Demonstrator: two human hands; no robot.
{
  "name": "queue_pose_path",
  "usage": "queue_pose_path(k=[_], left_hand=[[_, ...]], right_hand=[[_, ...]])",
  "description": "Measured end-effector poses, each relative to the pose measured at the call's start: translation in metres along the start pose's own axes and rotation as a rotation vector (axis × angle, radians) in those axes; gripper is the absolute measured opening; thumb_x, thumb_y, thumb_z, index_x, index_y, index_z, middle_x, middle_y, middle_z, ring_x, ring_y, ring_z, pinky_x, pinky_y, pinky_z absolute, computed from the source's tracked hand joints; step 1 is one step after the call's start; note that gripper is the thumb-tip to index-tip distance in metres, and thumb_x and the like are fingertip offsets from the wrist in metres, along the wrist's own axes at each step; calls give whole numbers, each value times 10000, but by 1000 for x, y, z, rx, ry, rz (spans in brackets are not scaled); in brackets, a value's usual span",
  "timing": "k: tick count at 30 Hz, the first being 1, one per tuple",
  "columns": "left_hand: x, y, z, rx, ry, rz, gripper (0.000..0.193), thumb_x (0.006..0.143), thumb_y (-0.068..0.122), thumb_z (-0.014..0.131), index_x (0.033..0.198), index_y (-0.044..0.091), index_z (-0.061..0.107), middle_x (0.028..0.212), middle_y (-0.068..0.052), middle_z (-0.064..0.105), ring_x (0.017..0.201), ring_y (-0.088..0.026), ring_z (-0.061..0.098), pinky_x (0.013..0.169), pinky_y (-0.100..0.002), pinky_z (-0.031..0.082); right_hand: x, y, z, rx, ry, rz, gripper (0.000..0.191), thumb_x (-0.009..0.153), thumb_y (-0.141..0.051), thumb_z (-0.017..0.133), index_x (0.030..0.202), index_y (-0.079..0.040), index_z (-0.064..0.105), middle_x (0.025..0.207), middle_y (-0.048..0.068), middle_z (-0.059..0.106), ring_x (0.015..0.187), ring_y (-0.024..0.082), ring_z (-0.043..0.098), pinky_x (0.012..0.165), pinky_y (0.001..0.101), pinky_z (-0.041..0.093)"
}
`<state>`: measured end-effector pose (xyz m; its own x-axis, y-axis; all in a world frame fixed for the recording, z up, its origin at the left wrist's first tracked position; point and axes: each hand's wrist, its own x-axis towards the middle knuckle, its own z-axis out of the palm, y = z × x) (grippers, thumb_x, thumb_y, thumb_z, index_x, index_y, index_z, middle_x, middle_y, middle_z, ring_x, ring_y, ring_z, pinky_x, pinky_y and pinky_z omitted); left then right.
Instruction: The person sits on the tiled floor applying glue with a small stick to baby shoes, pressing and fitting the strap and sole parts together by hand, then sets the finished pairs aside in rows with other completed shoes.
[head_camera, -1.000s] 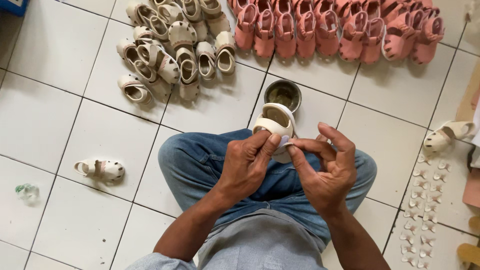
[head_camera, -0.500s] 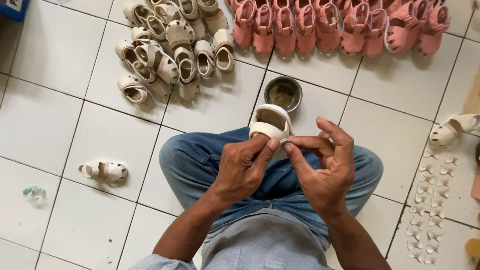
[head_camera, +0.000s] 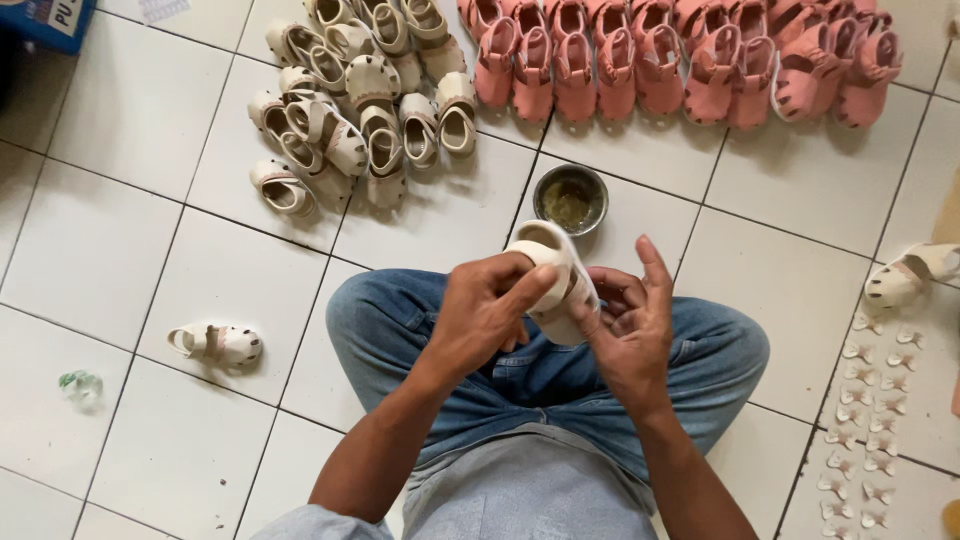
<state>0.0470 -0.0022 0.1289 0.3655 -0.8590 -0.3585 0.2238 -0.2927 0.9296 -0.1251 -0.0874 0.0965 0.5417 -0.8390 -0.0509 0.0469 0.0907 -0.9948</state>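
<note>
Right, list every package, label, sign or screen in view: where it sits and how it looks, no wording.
Blue box: top left corner on the tiled floor, cut off by the frame edge; rectangular, blue with white and yellow print.
White printed sheet: top edge, just right of the box; small, pale, gridded, mostly out of frame.
No signs or screens show.

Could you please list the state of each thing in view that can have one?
Cream sandal: held up over the lap, gripped by both hands.
Left hand: closed around the sandal.
Right hand: fingers touching the sandal's side.
Metal bowl: upright on the floor, holding yellowish liquid.
Cream sandal pile: heaped loosely.
Pink sandals: lined up in a row.
Lone cream sandal: lying apart on a tile.
</note>
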Motion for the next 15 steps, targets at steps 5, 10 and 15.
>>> queue_pose_path(k=[5,10,15], left_hand=[[4,-16,-16,-198,190,398,512,1083,459,553,1337,15,561,1187,-97,705,924,-107,612,869,-249,530],[22,-60,10,-595,101,307,718,1012,580,593,1443,24,452,1317,-92,585,1197,-149,577,1057,-298,489],[22,-98,1,-281,217,303,686,985,582,591,1405,49,490,1136,-63,627,1001,-132,595,856,-284,536]], right_hand=[[6,20,-14,390,-11,131,844,1006,-35,668,1668,-43,146,1258,197,623,1119,218,658,991,337,545],[8,29,8,101,-60,109,681,1052,-70,603,1632,-16,250,1287,182,696,1160,203,686,1047,297,524],[0,29,28,-133,-93,-110,870,925,-118,751,1574,-22,180,1166,150,679,1075,195,686,977,322,567]])
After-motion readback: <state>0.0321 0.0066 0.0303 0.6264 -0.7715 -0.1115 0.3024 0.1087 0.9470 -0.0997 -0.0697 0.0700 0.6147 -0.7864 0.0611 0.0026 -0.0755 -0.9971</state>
